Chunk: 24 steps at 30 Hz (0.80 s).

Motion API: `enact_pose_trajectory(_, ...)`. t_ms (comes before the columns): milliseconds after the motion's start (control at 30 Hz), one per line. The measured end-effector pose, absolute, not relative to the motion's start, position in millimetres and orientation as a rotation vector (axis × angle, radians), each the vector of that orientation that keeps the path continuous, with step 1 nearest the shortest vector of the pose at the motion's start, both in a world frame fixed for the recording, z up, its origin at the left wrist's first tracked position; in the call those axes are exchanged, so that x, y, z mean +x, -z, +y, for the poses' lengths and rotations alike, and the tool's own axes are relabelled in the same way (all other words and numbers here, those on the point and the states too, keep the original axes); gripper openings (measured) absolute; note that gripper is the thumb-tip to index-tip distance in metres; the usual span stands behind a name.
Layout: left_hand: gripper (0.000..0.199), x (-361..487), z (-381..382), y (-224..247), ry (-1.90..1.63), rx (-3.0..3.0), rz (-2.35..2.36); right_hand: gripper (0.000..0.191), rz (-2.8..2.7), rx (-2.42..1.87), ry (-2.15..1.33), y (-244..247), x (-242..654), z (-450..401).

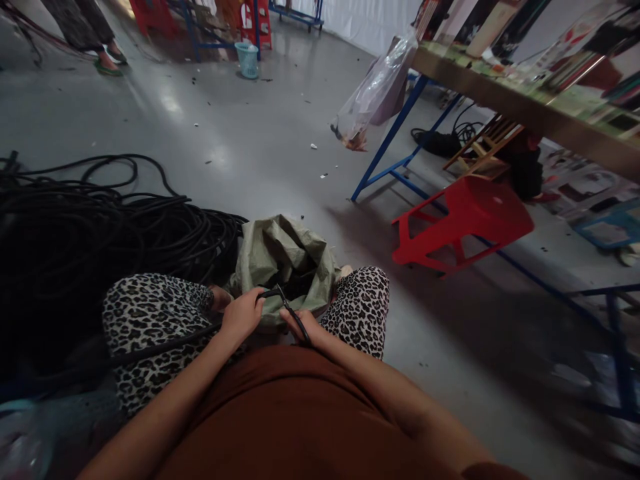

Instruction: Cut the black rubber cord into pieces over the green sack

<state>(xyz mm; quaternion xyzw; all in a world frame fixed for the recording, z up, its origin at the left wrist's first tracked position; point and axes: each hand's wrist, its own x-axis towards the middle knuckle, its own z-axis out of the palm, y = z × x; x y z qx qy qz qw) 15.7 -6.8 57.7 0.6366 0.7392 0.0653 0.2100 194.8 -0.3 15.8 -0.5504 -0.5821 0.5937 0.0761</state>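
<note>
My left hand (243, 313) is closed around a black rubber cord (173, 343), which runs back across my left leg. The cord's short end sticks out past my fingers. In my right hand (307, 325) I grip a pair of black-handled scissors (296, 320), their blades against or very near the cord end; contact is hard to make out. Both hands are over the near rim of an open, olive-green woven sack (255, 257) between my knees. Dark pieces lie inside the sack, too shadowed to tell apart.
A large heap of black cord (115, 227) lies at my left. To the right stand a red plastic stool (480, 210) and a cluttered workbench (525, 100) with a clear plastic bag (375, 87) hanging from it. A light-blue basket (247, 60) is farther off; a person's legs (83, 27) show back left.
</note>
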Motion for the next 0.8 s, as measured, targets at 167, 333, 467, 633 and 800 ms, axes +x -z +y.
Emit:
enact_pose_trajectory(167,0.034,15.3,-6.1,-57.4,-0.167,1.762,2.052,0.050,-1.737,-1.641,-1.790,-16.8,195.1,-0.7)
enact_pose_trajectory(333,0.033,14.4,-5.8,-54.5,-0.180,1.781,2.033,0.053,-1.755,-1.645,-1.804,-18.8,195.6,0.0)
enact_pose_trajectory(467,0.034,14.4,-5.0,-54.7,-0.177,1.767,2.041,0.053,-1.718,-1.652,-1.844,-24.4,196.2,-0.2)
enact_pose_trajectory(633,0.033,14.7,-3.9,-55.4,-0.177,1.755,2.035,0.054,-1.648,-1.692,-1.885,-23.1,196.0,-0.5)
enact_pose_trajectory(800,0.034,13.8,-4.2,-55.9,-0.212,1.732,2.048,0.053,-1.430,-1.754,-1.958,-18.2,194.4,0.8)
